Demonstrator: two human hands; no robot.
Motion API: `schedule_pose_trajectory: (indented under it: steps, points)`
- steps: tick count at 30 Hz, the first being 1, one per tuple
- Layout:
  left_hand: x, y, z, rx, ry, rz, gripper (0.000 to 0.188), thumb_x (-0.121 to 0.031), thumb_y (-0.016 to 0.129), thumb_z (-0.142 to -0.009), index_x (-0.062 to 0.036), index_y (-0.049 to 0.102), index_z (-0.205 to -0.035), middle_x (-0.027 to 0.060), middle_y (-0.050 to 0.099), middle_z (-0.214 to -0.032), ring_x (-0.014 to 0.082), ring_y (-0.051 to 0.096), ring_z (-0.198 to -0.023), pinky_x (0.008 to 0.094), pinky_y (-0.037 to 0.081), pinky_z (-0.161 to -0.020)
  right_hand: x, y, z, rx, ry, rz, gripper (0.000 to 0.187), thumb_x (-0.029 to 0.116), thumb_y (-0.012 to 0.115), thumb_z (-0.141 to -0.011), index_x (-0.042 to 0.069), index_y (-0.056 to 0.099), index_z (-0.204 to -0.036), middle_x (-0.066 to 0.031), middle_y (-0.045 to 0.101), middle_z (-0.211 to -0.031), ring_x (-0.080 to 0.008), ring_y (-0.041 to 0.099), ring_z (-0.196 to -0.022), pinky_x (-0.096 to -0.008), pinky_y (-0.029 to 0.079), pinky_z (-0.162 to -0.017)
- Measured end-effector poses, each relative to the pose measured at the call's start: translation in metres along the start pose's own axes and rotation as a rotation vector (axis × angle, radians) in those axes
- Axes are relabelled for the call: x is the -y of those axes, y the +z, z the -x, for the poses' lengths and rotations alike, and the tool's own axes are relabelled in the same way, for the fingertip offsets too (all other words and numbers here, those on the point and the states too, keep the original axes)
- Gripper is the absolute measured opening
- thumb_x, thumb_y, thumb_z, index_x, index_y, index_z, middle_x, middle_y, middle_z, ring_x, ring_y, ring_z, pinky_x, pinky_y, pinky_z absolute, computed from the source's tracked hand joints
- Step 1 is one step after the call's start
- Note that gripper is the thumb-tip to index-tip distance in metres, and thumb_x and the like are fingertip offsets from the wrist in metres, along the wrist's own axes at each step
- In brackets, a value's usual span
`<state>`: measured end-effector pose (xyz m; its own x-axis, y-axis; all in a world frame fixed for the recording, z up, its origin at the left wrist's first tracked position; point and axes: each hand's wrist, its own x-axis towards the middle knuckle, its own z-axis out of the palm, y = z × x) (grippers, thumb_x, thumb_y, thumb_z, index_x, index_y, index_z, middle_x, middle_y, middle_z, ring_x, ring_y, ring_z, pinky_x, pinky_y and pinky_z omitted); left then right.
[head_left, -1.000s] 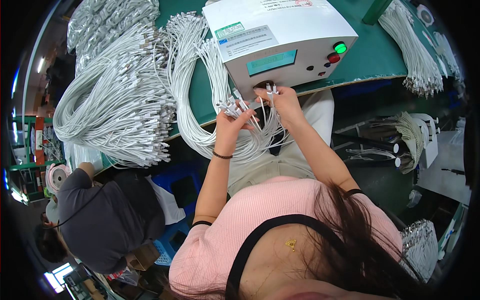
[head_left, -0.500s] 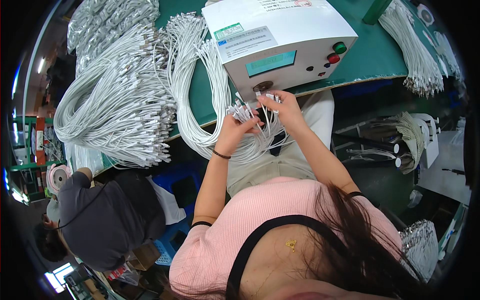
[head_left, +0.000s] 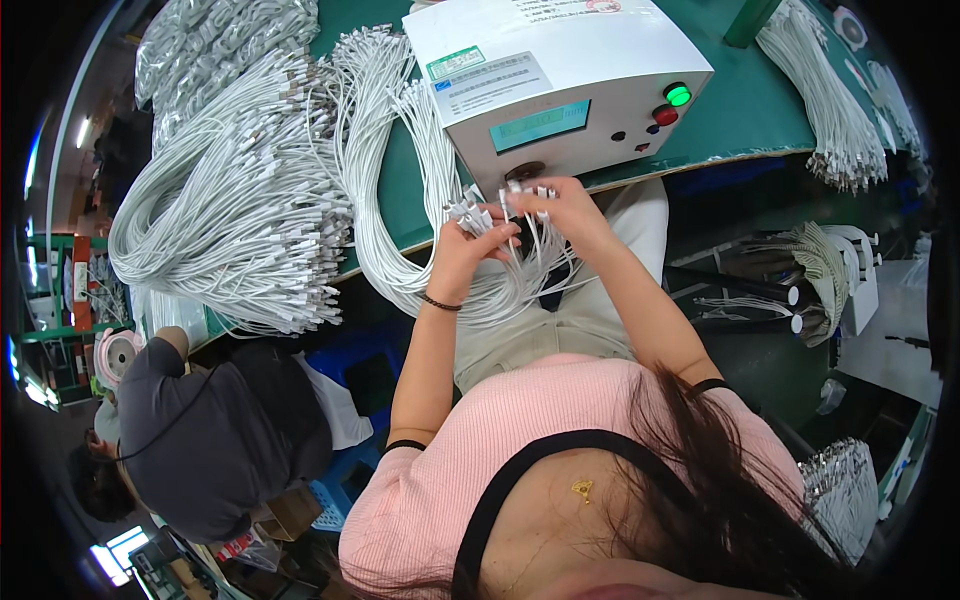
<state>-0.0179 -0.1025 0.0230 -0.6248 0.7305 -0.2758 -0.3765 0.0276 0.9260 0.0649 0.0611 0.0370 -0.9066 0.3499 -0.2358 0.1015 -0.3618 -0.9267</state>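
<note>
White cables with plug ends are in both of my hands, below the front of a white tester box [head_left: 560, 70]. My left hand [head_left: 468, 252] is closed around a bunch of cable ends [head_left: 468, 213]. My right hand [head_left: 562, 212] is closed on several cables at their plugs, its fingertips blurred close to the round dark socket [head_left: 525, 171] on the box. The held cables [head_left: 505, 292] hang down over my lap and loop up onto the table at the left. On the box, a green button [head_left: 678, 95] glows above a red button [head_left: 665, 115], and the screen [head_left: 540, 127] is lit.
A large pile of white cables [head_left: 230, 200] lies on the green table [head_left: 398, 205] at the left, with bagged cables [head_left: 225, 50] behind. Another cable bundle [head_left: 825, 100] hangs over the table's right end. A co-worker [head_left: 220, 440] in dark clothes sits at the lower left.
The green button has lit up. My right hand's fingers have drawn slightly left, away from the socket and toward my left hand, which still grips its bunch.
</note>
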Motion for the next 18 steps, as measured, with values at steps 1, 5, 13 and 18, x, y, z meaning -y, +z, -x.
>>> schedule_pose_trajectory:
  steps: [1, 5, 13, 18]
  points:
    - [0.001, -0.001, 0.001, 0.033, -0.03, -0.019, 0.026, -0.007, 0.068, -0.083, 0.0029, 0.058, -0.105, 0.0095, 0.067, -0.091, 0.0182, 0.068, -0.08, 0.0249, 0.055, -0.063, 0.001, -0.002, 0.001, 0.087, 0.003, 0.093, 0.022, 0.018, 0.071, -0.081, -0.002, 0.066, -0.091, -0.0051, 0.067, -0.08, -0.0072, 0.058, -0.072, -0.0222, 0.045, -0.068]
    - [0.011, -0.005, 0.002, 0.089, -0.067, -0.064, 0.028, -0.007, 0.067, -0.084, 0.0023, 0.057, -0.108, 0.008, 0.066, -0.095, 0.0182, 0.067, -0.083, 0.0252, 0.055, -0.064, -0.017, -0.003, -0.001, 0.033, -0.103, 0.176, 0.023, 0.018, 0.071, -0.081, -0.002, 0.067, -0.091, -0.0054, 0.067, -0.08, -0.0075, 0.06, -0.076, -0.0219, 0.045, -0.071]
    - [-0.004, 0.0, 0.002, 0.008, 0.013, -0.007, 0.028, -0.006, 0.065, -0.085, 0.0023, 0.057, -0.111, 0.0087, 0.066, -0.098, 0.0186, 0.066, -0.087, 0.0268, 0.056, -0.068, -0.017, -0.004, -0.003, -0.081, -0.03, 0.027, 0.023, 0.018, 0.072, -0.08, -0.002, 0.068, -0.089, -0.0057, 0.067, -0.079, -0.0094, 0.06, -0.073, -0.0232, 0.046, -0.069]
    - [-0.006, 0.002, 0.0, -0.042, 0.045, 0.035, 0.028, -0.007, 0.065, -0.085, 0.0031, 0.057, -0.11, 0.0088, 0.066, -0.098, 0.0177, 0.066, -0.086, 0.0269, 0.055, -0.069, -0.003, 0.004, -0.003, -0.082, 0.006, -0.108, 0.023, 0.018, 0.073, -0.08, -0.003, 0.067, -0.09, -0.0064, 0.067, -0.078, -0.011, 0.061, -0.073, -0.0244, 0.047, -0.069]
